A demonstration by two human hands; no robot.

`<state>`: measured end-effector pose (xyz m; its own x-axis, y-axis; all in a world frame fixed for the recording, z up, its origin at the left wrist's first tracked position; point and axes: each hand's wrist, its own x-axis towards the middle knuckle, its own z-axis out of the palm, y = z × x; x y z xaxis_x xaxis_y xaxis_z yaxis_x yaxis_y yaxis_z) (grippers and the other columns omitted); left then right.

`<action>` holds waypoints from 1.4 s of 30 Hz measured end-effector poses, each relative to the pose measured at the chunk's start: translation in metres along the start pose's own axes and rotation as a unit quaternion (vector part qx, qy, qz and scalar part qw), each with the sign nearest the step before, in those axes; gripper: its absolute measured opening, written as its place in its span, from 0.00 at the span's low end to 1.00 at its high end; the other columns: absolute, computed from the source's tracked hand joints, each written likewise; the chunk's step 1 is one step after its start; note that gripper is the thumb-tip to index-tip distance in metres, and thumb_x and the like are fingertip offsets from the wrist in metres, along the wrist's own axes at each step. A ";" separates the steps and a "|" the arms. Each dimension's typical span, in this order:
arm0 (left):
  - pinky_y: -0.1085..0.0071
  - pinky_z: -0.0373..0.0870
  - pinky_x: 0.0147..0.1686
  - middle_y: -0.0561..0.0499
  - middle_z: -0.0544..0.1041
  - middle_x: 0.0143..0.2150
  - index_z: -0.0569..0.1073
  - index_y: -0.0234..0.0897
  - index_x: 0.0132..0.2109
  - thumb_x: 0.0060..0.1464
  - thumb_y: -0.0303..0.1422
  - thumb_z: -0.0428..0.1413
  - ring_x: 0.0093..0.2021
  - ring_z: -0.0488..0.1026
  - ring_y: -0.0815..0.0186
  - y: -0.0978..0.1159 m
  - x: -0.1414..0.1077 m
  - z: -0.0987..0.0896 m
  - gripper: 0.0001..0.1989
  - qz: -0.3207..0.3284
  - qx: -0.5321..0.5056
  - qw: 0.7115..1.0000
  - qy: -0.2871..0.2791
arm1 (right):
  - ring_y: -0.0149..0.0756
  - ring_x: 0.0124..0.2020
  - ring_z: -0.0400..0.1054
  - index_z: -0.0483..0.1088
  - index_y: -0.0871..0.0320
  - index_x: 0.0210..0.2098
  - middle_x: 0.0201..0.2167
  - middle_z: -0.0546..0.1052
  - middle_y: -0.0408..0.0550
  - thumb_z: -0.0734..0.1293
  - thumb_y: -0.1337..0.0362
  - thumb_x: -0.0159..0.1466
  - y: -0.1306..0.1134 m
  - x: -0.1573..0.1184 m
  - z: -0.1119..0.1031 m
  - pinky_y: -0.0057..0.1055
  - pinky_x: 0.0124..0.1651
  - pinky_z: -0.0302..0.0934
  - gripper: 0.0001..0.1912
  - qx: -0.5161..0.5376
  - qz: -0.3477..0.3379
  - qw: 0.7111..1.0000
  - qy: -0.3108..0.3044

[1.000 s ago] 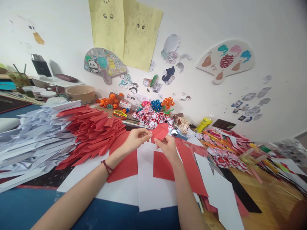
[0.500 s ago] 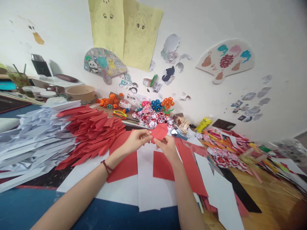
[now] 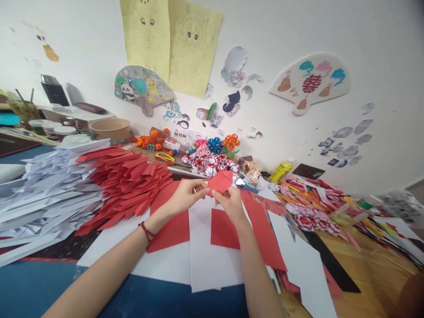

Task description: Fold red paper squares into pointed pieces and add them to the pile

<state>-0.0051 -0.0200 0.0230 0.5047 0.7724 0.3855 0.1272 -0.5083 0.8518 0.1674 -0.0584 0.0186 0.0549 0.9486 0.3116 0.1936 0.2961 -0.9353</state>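
Note:
Between my two hands is a folded piece of red paper (image 3: pixel 221 182), held up above the table. My left hand (image 3: pixel 190 193) pinches its left edge with thumb and fingertips. From the right, my right hand (image 3: pixel 230 202) grips its lower edge, the thumb lying on the front face; the fingers behind are partly hidden. Beneath my hands lie white sheets (image 3: pixel 212 269), with red sheets on them: a large one (image 3: pixel 168 234) under my left wrist and a smaller one (image 3: pixel 223 229) beside my right wrist.
Left stand heaps of folded white strips (image 3: pixel 56 190) and folded red strips (image 3: pixel 129 185). Paper flowers (image 3: pixel 212 163), scissors (image 3: pixel 165 157) and a round tub (image 3: pixel 110 129) line the back by the wall. A yellow bottle (image 3: pixel 280 171) and paper scraps (image 3: pixel 324 194) lie to the right.
The red paper has shifted very slightly in my fingers, its upper part looking a little more turned. Both hands keep nearly the same place and grip.

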 end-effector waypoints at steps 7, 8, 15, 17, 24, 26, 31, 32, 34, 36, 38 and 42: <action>0.77 0.63 0.27 0.50 0.74 0.29 0.73 0.32 0.34 0.58 0.42 0.51 0.28 0.69 0.71 0.001 -0.001 0.003 0.16 0.006 -0.016 1.000 -0.016 | 0.29 0.21 0.63 0.71 0.62 0.29 0.22 0.72 0.44 0.70 0.59 0.55 0.003 0.002 -0.001 0.26 0.24 0.60 0.10 0.008 0.000 1.000 0.020; 0.77 0.62 0.27 0.51 0.74 0.28 0.73 0.33 0.33 0.58 0.41 0.51 0.28 0.69 0.71 0.002 -0.002 0.003 0.15 0.011 -0.008 1.000 -0.015 | 0.29 0.21 0.63 0.71 0.62 0.28 0.23 0.73 0.45 0.70 0.59 0.55 0.004 0.002 -0.001 0.26 0.24 0.60 0.11 0.008 0.001 1.000 0.018; 0.77 0.62 0.27 0.51 0.75 0.27 0.73 0.33 0.32 0.59 0.40 0.51 0.27 0.69 0.71 0.001 -0.002 0.002 0.15 0.014 0.020 1.000 -0.011 | 0.29 0.20 0.63 0.71 0.61 0.27 0.24 0.74 0.46 0.70 0.58 0.55 0.004 0.002 -0.002 0.27 0.24 0.60 0.11 0.016 0.010 1.000 0.010; 0.77 0.63 0.27 0.50 0.75 0.28 0.73 0.33 0.33 0.59 0.40 0.51 0.28 0.69 0.71 -0.002 -0.001 0.004 0.15 0.009 0.018 1.000 0.000 | 0.29 0.20 0.63 0.71 0.61 0.29 0.25 0.75 0.46 0.70 0.59 0.55 0.004 0.002 -0.002 0.27 0.24 0.61 0.11 0.018 0.011 1.000 0.011; 0.76 0.62 0.26 0.50 0.76 0.29 0.74 0.33 0.34 0.58 0.42 0.51 0.27 0.68 0.71 -0.004 0.000 0.004 0.16 -0.002 0.017 0.999 0.043 | 0.30 0.21 0.64 0.73 0.62 0.31 0.25 0.76 0.47 0.70 0.59 0.55 0.003 0.002 -0.001 0.27 0.24 0.61 0.11 0.009 0.016 1.000 -0.020; 0.76 0.62 0.26 0.50 0.76 0.30 0.74 0.33 0.34 0.58 0.42 0.51 0.28 0.69 0.70 -0.004 0.001 0.003 0.16 -0.004 0.012 0.999 0.041 | 0.29 0.21 0.64 0.72 0.62 0.30 0.25 0.75 0.47 0.70 0.59 0.54 0.003 0.002 -0.001 0.27 0.24 0.61 0.11 0.010 0.014 1.000 -0.017; 0.76 0.63 0.27 0.50 0.76 0.29 0.74 0.33 0.33 0.56 0.42 0.53 0.27 0.69 0.71 -0.002 0.000 0.003 0.15 -0.003 -0.003 1.000 -0.003 | 0.29 0.20 0.63 0.71 0.62 0.28 0.22 0.74 0.45 0.70 0.59 0.54 0.004 0.002 -0.001 0.27 0.24 0.60 0.11 0.014 0.008 1.000 0.016; 0.76 0.63 0.27 0.50 0.76 0.28 0.73 0.33 0.32 0.56 0.42 0.53 0.27 0.69 0.71 0.000 -0.001 0.003 0.15 -0.003 0.000 1.000 -0.013 | 0.29 0.20 0.63 0.71 0.62 0.27 0.22 0.73 0.45 0.70 0.58 0.54 0.005 0.002 -0.001 0.27 0.24 0.60 0.11 0.012 0.005 1.000 0.021; 0.76 0.63 0.26 0.51 0.75 0.26 0.73 0.33 0.31 0.56 0.41 0.53 0.26 0.68 0.72 0.002 -0.002 0.003 0.15 -0.001 0.004 1.000 -0.024 | 0.29 0.20 0.63 0.71 0.61 0.27 0.22 0.73 0.45 0.69 0.58 0.55 0.005 0.002 -0.001 0.27 0.24 0.59 0.11 0.008 0.003 1.000 0.026; 0.76 0.63 0.26 0.51 0.74 0.26 0.72 0.33 0.31 0.57 0.41 0.53 0.25 0.68 0.72 0.004 -0.003 0.003 0.15 -0.002 -0.003 1.000 -0.030 | 0.29 0.20 0.63 0.71 0.61 0.27 0.22 0.73 0.45 0.70 0.58 0.54 0.006 0.002 -0.001 0.27 0.24 0.59 0.11 0.002 0.006 1.000 0.024; 0.76 0.64 0.25 0.51 0.73 0.26 0.72 0.32 0.31 0.56 0.41 0.53 0.25 0.68 0.71 0.003 -0.003 0.002 0.15 -0.013 -0.019 0.999 -0.037 | 0.29 0.19 0.63 0.71 0.61 0.26 0.21 0.73 0.44 0.70 0.58 0.54 0.006 0.003 -0.001 0.27 0.24 0.59 0.11 -0.002 0.010 1.000 0.020; 0.77 0.63 0.23 0.50 0.73 0.27 0.73 0.32 0.31 0.56 0.42 0.53 0.24 0.68 0.71 -0.001 -0.002 0.005 0.16 -0.026 -0.033 0.999 -0.020 | 0.30 0.20 0.63 0.71 0.61 0.26 0.20 0.73 0.44 0.69 0.58 0.55 0.005 0.002 -0.002 0.27 0.24 0.59 0.11 -0.002 0.008 1.000 0.012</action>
<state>-0.0018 -0.0225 0.0195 0.5327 0.7809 0.3264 0.0990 -0.4404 0.8923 0.1709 -0.0549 0.0152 0.0812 0.9503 0.3006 0.1968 0.2803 -0.9395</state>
